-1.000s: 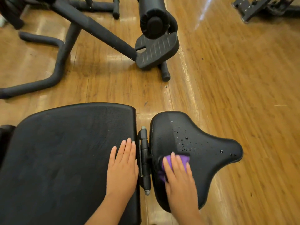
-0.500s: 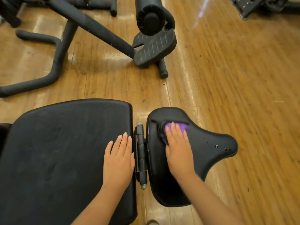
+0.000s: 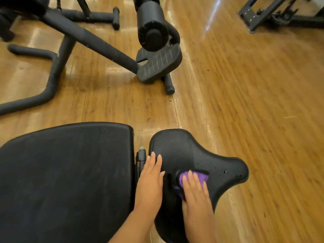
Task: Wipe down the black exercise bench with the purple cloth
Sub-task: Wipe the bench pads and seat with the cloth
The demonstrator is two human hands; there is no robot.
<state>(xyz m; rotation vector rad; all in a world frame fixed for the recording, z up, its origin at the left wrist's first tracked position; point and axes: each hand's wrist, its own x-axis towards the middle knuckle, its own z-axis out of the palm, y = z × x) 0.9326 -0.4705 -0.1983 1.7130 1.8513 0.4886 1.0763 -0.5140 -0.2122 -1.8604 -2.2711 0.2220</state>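
The black exercise bench fills the lower frame: a wide back pad (image 3: pixel 66 172) on the left and a smaller seat pad (image 3: pixel 219 169) on the right, joined by a hinge (image 3: pixel 141 155). My right hand (image 3: pixel 196 195) presses a crumpled purple cloth (image 3: pixel 201 177) flat onto the middle of the seat pad. Small water drops dot the seat's right lobe. My left hand (image 3: pixel 150 179) lies flat with fingers together across the hinge gap, fingertips on the seat pad's left edge, holding nothing.
Wooden floor (image 3: pixel 245 102) surrounds the bench. Beyond it stands another black machine with a ribbed footplate (image 3: pixel 157 65), a foam roller (image 3: pixel 152 27) and tubular legs (image 3: pixel 52 71). A dark metal frame (image 3: pixel 273 13) sits at the top right.
My right hand has dragged the cloth from the seat's far left part back toward me and rightward. My left hand has shifted right, off the back pad and over the hinge.
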